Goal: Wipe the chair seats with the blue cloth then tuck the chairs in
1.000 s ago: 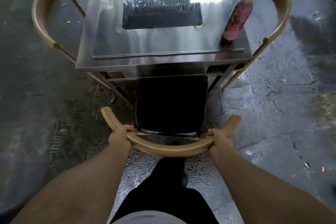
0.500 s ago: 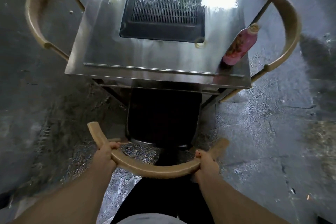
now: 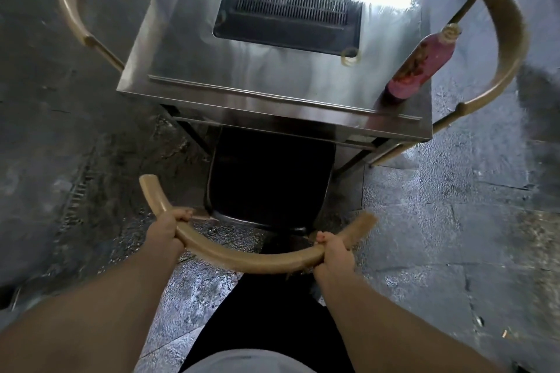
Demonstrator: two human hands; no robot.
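A chair with a curved wooden backrest (image 3: pixel 248 262) and a black seat (image 3: pixel 269 179) stands in front of me. The far part of its seat sits under the steel table (image 3: pixel 272 97). My left hand (image 3: pixel 168 228) grips the left side of the backrest. My right hand (image 3: pixel 333 253) grips the right side. Two more chairs flank the table, showing the curved backrest of the left one (image 3: pixel 71 3) and of the right one (image 3: pixel 503 48). No blue cloth is in view.
A pink bottle (image 3: pixel 421 66) stands on the table's near right corner. A dark grill (image 3: pixel 291 9) is set into the tabletop. The stone floor (image 3: pixel 454 236) is wet and shiny. My black trouser leg (image 3: pixel 272 312) is just behind the chair.
The table now fills more of the view and the backrest with both hands sits lower in the frame. The seat stays partly under the table edge.
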